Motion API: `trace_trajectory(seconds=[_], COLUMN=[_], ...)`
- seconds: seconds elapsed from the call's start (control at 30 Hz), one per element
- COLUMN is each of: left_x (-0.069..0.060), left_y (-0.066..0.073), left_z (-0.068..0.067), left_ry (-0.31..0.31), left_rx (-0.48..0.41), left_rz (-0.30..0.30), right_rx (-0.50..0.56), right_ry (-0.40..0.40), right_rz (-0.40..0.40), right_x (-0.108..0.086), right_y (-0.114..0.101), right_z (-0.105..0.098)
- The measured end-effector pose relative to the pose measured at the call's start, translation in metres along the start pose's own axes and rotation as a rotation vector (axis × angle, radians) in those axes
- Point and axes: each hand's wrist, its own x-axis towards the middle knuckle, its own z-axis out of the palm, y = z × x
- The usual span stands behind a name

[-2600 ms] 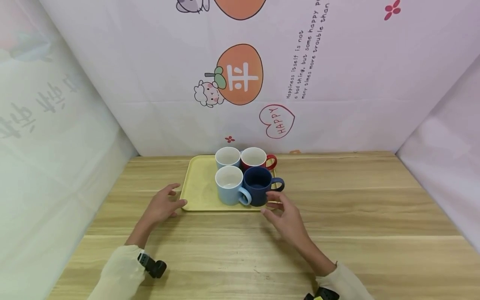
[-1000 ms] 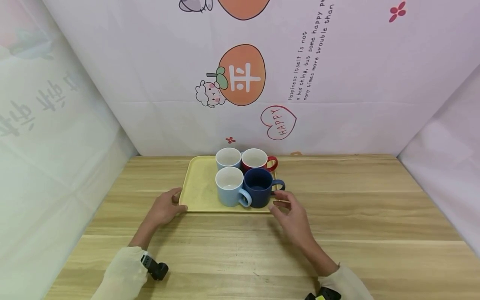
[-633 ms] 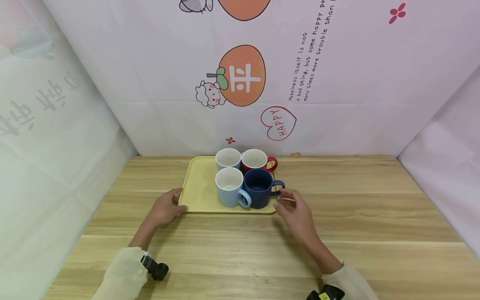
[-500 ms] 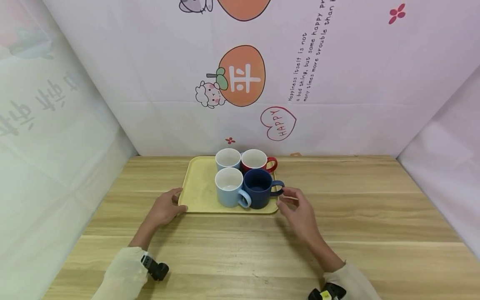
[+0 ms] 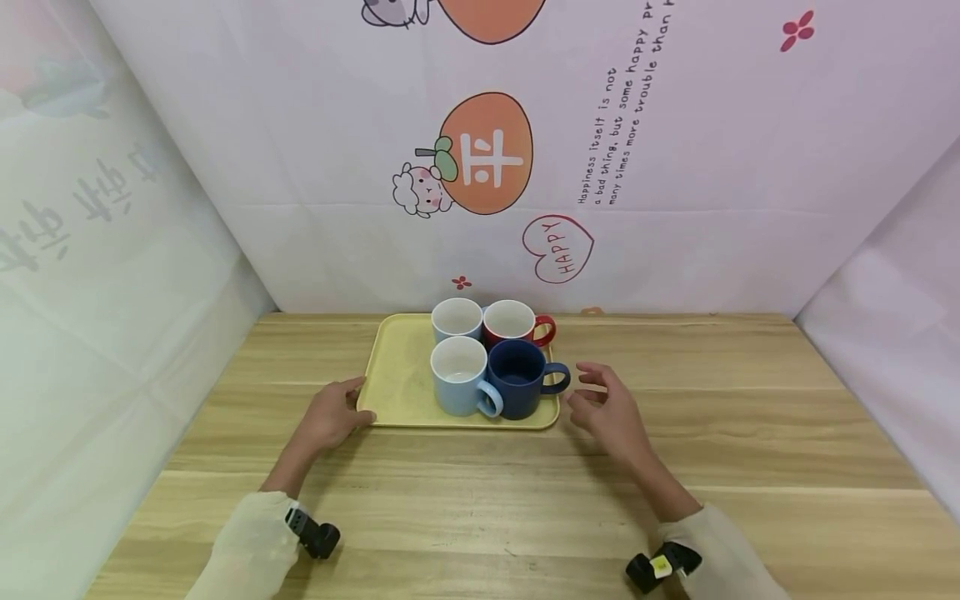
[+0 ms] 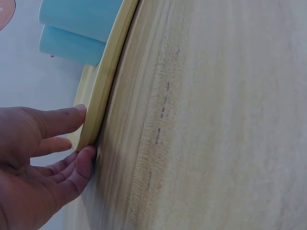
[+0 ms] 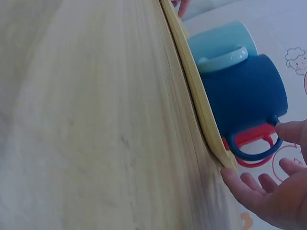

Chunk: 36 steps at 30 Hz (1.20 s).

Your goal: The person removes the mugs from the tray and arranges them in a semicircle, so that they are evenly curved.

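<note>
Well, the left hand (image 5: pixel 327 414) pinched the near left corner of the yellow tray (image 5: pixel 401 387), which lay on the table (image 5: pixel 465 500) with four mugs (image 5: pixel 455 398) standing together towards its right end. The right hand (image 5: pixel 611 414) was loosely spread beside that end, near the dark blue mug (image 5: pixel 516 402); whether a fingertip touched the rim was hard to tell.

Shows pale-yellow tray (image 5: pixel 400 375), front light-blue mug (image 5: pixel 456 397) and rear light-blue mug (image 5: pixel 457 318), both white inside, red mug (image 5: pixel 508 322) white inside, all-navy mug (image 5: pixel 513 392), tan streaky-grained tabletop (image 5: pixel 450 500), white wall sheet (image 5: pixel 697 233) with orange fruit prints (image 5: pixel 486 202).
</note>
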Motion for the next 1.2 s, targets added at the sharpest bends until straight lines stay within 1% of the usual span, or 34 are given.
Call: trace_trajectory(seconds=[0.1, 0.23, 0.33, 0.5, 0.73, 0.97, 1.07, 1.2], left_x=[0.000, 0.000, -0.001, -0.003, -0.005, -0.005, -0.004, -0.003], left_y=[-0.001, -0.001, -0.001, -0.003, -0.004, -0.006, -0.007, -0.007], left_z=[0.000, 0.000, -0.001, -0.001, -0.002, -0.001, -0.001, 0.000], left_ry=[-0.001, 0.000, 0.002, 0.005, -0.004, 0.000, 0.001, 0.006], left_rx=[-0.008, -0.015, -0.018, -0.047, -0.063, -0.069, -0.075, -0.088], left_rz=[0.002, 0.014, 0.025, 0.019, 0.013, 0.020, 0.021, 0.020], right_rx=[0.035, 0.054, 0.050, 0.025, 0.015, -0.003, -0.018, -0.028], right_ry=[-0.031, -0.064, -0.093, -0.129, -0.138, -0.172, -0.180, -0.186], right_rz=[0.005, -0.012, -0.040, -0.066, -0.055, -0.043, -0.052, -0.082], right_x=[0.004, 0.008, 0.012, 0.016, 0.021, 0.025, 0.027, 0.029], right_y=[0.002, 0.003, 0.002, 0.001, 0.003, 0.002, 0.001, 0.001], right_z=[-0.002, -0.003, -0.004, -0.004, -0.004, -0.003, -0.002, -0.002])
